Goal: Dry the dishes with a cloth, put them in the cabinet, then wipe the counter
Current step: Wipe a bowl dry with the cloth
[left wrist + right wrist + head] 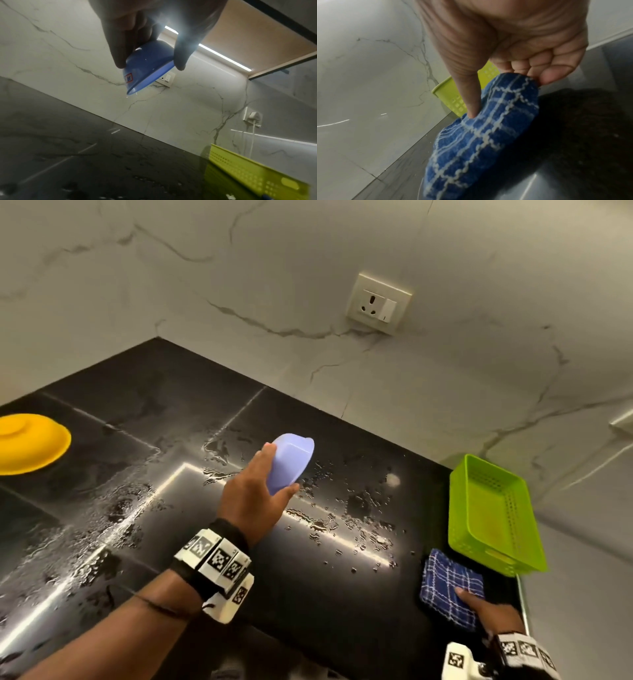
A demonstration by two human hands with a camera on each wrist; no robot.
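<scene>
The left hand (pixel 255 501) grips a small lavender-blue plastic bowl (pixel 291 462) by its outside, thumb on one flank and fingers on the other, holding it tilted in the air above the black counter (pixel 144 412) with its base toward the head camera; the left wrist view shows the rim angled down toward the wall and a small sticker on the bowl's side. Farthest left, a yellow plastic bowl (pixel 30 441) sits upside down on the counter, well apart from the hand. Around and to the right of the lifted bowl the dark stone is covered with a spread of water drops and puddles (pixel 329 508), catching the strip light. Farther right, a lime-green perforated basket (pixel 493 515) stands against the wall at the counter's end, and nothing shows inside it. Just in front of it, the right hand (pixel 486 611) pinches a folded blue checked cloth (pixel 448 587), thumb pressed on top and fingers curled under its edge, at the counter's near right corner. By my reading the job is at an early stage: one bowl has been taken up and the cloth is in hand, but the two are well apart, so drying of this bowl seems not to have begun. The yellow bowl looks untouched, no cabinet interior is in sight, and the wet counter plainly awaits wiping, so stowing and the final wipe all remain.
</scene>
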